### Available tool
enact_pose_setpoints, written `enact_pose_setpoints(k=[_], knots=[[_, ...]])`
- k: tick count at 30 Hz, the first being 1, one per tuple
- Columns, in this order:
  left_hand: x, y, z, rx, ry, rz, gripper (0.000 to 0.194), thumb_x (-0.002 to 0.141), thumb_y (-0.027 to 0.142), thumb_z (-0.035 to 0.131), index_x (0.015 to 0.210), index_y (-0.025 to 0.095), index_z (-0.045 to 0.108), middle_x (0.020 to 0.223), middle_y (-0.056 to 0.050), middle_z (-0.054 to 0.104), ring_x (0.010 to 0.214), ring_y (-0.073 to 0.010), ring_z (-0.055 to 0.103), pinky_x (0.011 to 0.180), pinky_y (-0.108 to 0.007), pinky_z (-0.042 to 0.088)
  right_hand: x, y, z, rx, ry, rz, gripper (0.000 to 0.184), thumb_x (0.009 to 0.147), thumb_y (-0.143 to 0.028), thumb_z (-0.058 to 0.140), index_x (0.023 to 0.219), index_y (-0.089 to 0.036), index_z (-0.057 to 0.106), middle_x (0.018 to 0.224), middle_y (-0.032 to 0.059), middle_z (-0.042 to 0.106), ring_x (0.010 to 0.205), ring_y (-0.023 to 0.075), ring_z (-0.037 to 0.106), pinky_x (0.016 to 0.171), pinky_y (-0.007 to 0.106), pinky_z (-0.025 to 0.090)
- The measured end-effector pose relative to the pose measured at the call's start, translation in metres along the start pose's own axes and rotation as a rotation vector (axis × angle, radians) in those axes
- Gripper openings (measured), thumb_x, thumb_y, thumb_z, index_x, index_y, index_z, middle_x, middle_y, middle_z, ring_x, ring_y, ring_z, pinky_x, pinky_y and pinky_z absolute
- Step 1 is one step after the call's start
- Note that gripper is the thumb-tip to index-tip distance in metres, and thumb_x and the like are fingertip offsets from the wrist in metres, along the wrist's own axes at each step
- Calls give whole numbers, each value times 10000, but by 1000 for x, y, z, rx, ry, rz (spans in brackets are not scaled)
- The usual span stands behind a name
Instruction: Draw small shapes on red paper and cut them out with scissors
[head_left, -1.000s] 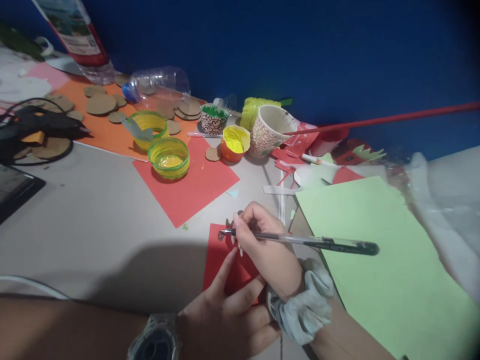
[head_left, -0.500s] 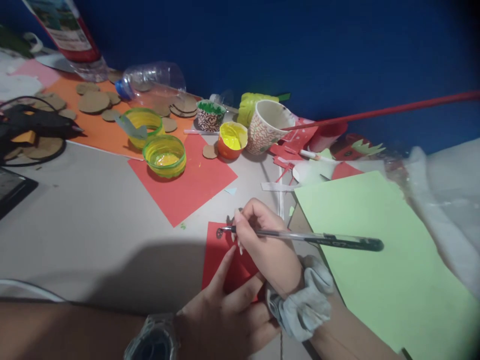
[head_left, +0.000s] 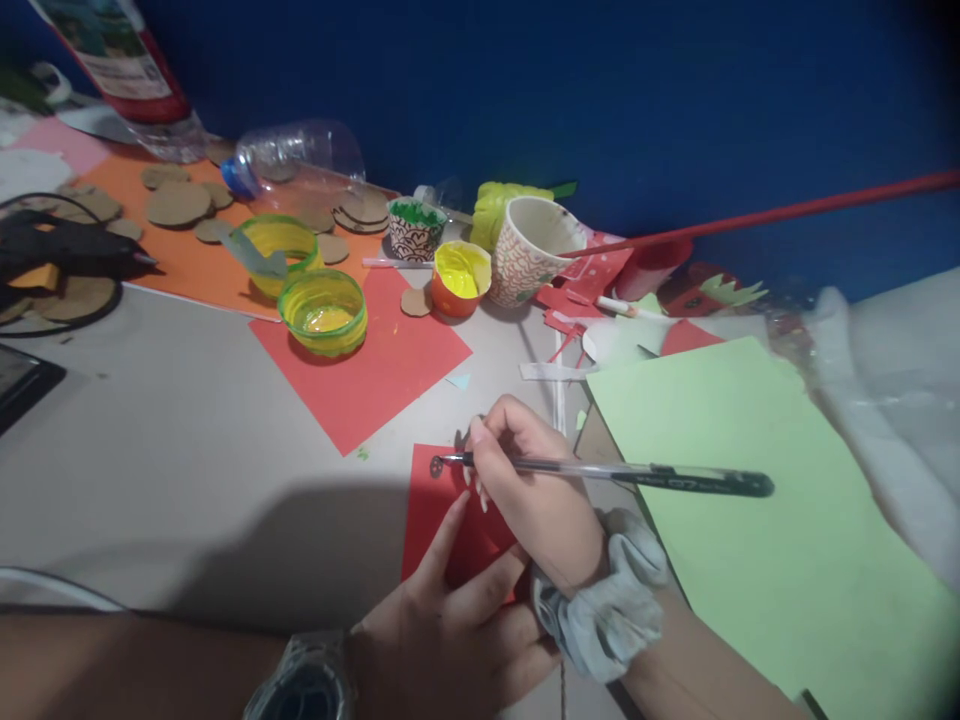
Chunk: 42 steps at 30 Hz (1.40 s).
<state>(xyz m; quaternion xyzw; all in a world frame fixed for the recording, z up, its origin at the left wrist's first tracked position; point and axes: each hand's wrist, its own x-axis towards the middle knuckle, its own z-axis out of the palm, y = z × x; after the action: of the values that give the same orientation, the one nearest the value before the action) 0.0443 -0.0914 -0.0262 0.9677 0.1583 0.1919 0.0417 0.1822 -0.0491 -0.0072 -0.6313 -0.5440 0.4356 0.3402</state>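
My right hand (head_left: 525, 480) pinches a black gel pen (head_left: 637, 475), its tip resting on a small dark drawn shape (head_left: 436, 467) near the upper left corner of a red paper (head_left: 420, 530). Fingers spread, my left hand (head_left: 457, 630) lies across the lower part of that paper and presses it to the table. Part of the red sheet is hidden under both hands. A grey scrunchie (head_left: 604, 595) circles my right wrist, and a watch (head_left: 304, 680) is on my left.
Beyond the hands stand yellow-green bottle cups (head_left: 324, 310), a yellow paint cup (head_left: 461, 278), a green paint cup (head_left: 415, 232) and a patterned paper cup (head_left: 525, 260). Green paper (head_left: 750, 520) lies at right. A glue gun (head_left: 67, 245) and cardboard discs (head_left: 180, 203) sit at left.
The pen's back end has tilted slightly, while its tip stays at the drawn shape. The whole view has shifted a little; my left hand keeps its place on the paper.
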Motion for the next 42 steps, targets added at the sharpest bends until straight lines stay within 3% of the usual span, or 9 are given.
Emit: enact_pose_setpoints(k=[15,20,23,30,42], knots=[[-1,0,5,59,56,-10,292,964,269,436,1102,415,648,1131,130,636,1234,-188,398,1143,-618,-51,0,0,0,-21,-8,-9,288,938,-294,464,666,-215,409,526,-68,425,480,97,424,506,231,359],[-3,1,8,26,116,-6,243,948,272,480,994,399,682,999,148,663,1149,-164,475,1162,-595,-48,-2,0,-2,289,125,-16,298,954,-315,438,674,-212,422,544,-69,473,398,69,324,425,219,302],[-4,0,9,42,97,15,220,940,299,496,1027,409,666,1010,143,667,1192,-186,464,1163,-595,-36,-1,-2,-3,376,178,-26,298,953,-328,420,676,-217,408,538,-68,487,394,72,337,421,219,299],[-2,-6,8,119,86,94,209,925,331,503,1034,369,678,1267,112,598,1221,-243,440,1148,-627,20,-1,-5,0,-28,-12,-1,244,843,-193,497,641,-212,361,564,-61,427,540,103,401,506,229,311],[-1,-5,9,119,94,71,220,926,352,491,1036,373,679,1343,131,544,1266,-248,404,1149,-632,-7,0,-3,1,-34,-26,-11,239,865,-190,478,658,-211,362,574,-67,445,543,100,410,511,232,327]])
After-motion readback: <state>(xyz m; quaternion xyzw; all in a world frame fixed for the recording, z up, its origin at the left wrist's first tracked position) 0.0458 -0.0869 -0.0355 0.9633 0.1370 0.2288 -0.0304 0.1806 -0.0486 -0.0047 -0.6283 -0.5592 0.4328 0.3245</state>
